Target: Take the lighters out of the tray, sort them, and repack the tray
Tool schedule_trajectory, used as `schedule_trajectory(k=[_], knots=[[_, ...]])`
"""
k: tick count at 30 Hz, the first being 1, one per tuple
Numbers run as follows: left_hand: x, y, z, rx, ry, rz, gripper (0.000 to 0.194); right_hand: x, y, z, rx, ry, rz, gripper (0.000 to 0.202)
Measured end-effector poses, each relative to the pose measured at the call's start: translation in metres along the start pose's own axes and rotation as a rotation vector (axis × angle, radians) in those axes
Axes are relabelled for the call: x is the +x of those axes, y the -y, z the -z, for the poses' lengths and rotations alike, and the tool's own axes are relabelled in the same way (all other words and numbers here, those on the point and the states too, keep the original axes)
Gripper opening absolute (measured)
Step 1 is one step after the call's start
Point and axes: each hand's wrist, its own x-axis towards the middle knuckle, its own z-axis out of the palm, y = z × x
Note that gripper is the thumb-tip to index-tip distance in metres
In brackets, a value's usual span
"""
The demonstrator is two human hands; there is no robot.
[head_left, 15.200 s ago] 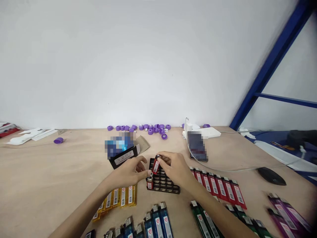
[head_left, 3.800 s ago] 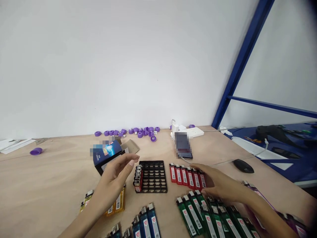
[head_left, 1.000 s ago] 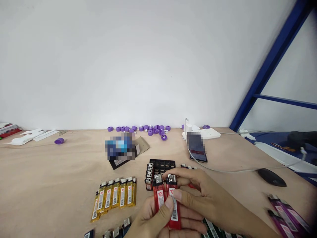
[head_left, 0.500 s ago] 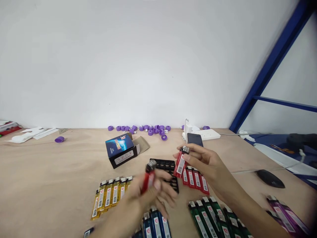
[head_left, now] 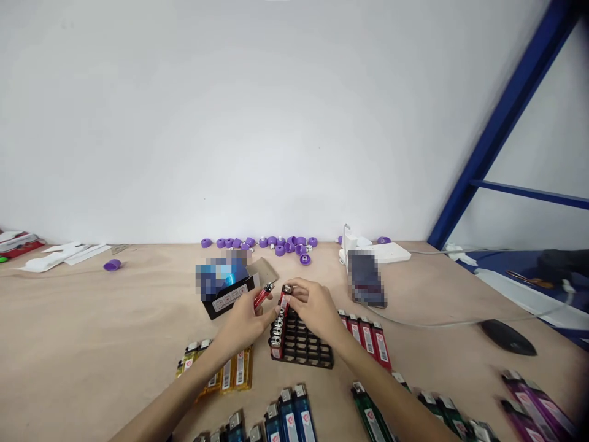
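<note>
The black tray (head_left: pixel 307 359) holds a column of red lighters (head_left: pixel 277 334) standing in its left compartments. At its far left corner, the right hand (head_left: pixel 316 307) pinches another red lighter (head_left: pixel 283 301) between closed fingertips; whether it is fully seated I cannot tell. Left of the tray, the left hand (head_left: pixel 243 320) has its fingers curled round a tilted red lighter (head_left: pixel 262 297), thumb reaching toward the column. Just beyond that hand sits a box (head_left: pixel 230 298), its contents hidden. More red lighters (head_left: pixel 367 337) lie to the tray's right.
</note>
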Motion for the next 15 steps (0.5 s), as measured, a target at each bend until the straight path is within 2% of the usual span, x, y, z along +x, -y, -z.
schedule_trajectory(k=[7,15], knots=[[0.0,0.0,0.0,0.005,0.034,-0.004,0.024,-0.008,-0.01,-0.007,-0.086,0.089,0.06,0.025],[0.0,0.004,0.0,-0.004,0.037,0.012,0.024,-0.011,0.003,-0.001,-0.371,0.164,0.09,0.023]])
